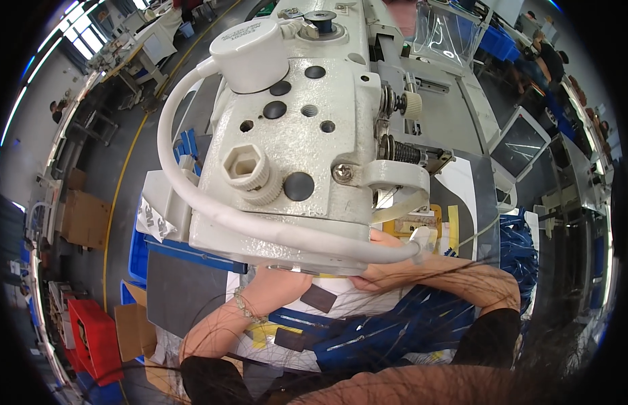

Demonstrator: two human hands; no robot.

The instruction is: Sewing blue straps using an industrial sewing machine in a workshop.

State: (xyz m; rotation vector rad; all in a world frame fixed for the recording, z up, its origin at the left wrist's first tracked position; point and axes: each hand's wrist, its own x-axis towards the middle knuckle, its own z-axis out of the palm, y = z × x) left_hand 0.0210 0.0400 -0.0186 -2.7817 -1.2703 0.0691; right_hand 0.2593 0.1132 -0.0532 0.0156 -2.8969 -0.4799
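A large white industrial sewing machine [314,162] fills the middle of the view, its head between me and the work area. Both of my hands reach in under its front end. My left hand [281,286], with a beaded bracelet on the wrist, has its fingers hidden beneath the machine head. Opposite it, my right hand [381,275] is partly covered by the head and a thick white cable [280,233]; its fingertips do not show. A small dark rectangular patch [318,298] lies between the hands. Whatever the fingers touch is out of sight.
Blue zippered fabric pieces [401,324] lie before my forearms, beside another dark patch [289,339]. More blue pieces [518,253] hang at the right. A tilted screen [521,143] stands farther right. On the left floor are a red crate [94,337] and cardboard boxes [135,324].
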